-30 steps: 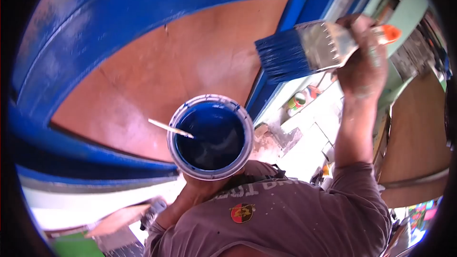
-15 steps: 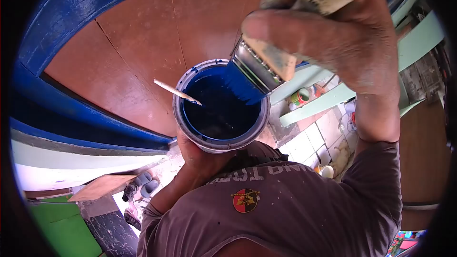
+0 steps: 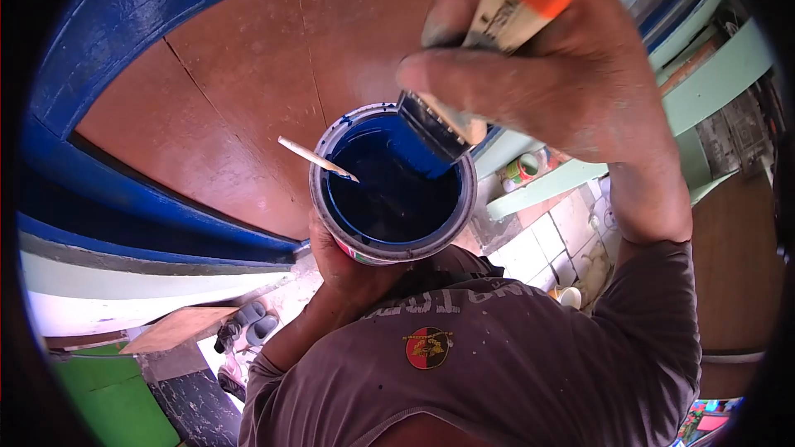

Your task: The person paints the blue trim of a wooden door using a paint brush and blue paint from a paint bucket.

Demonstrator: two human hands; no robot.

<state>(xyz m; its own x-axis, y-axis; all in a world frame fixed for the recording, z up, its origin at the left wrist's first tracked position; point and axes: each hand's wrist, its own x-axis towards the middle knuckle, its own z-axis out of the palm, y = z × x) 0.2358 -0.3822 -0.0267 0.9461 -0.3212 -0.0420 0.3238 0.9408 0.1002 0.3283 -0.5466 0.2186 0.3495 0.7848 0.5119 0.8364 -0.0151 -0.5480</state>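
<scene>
My right hand [image 3: 530, 91] grips a paintbrush [image 3: 497, 21] with an orange and pale wooden handle. Its blue bristles reach down inside the upper right part of the paint can [image 3: 319, 190], against the inner wall. Dark blue paint [image 3: 393, 199] lies in the can. A thin pale stick [image 3: 310, 154] leans over the can's left rim, its lower tip over the paint. My left hand [image 3: 335, 261] supports the can from below at its left side; most of its fingers are hidden behind the can.
Brown panels [image 3: 232, 99] with a blue frame [image 3: 108, 41] stand beyond the can. Pale green boards [image 3: 555, 186] and a small green-and-red can [image 3: 523, 168] are at the right. Dark sandals [image 3: 261, 327] lie on the floor at lower left.
The brush has come down and to the left, with its bristles deeper in the can, and its handle has swung more upright. The can has shifted slightly right.
</scene>
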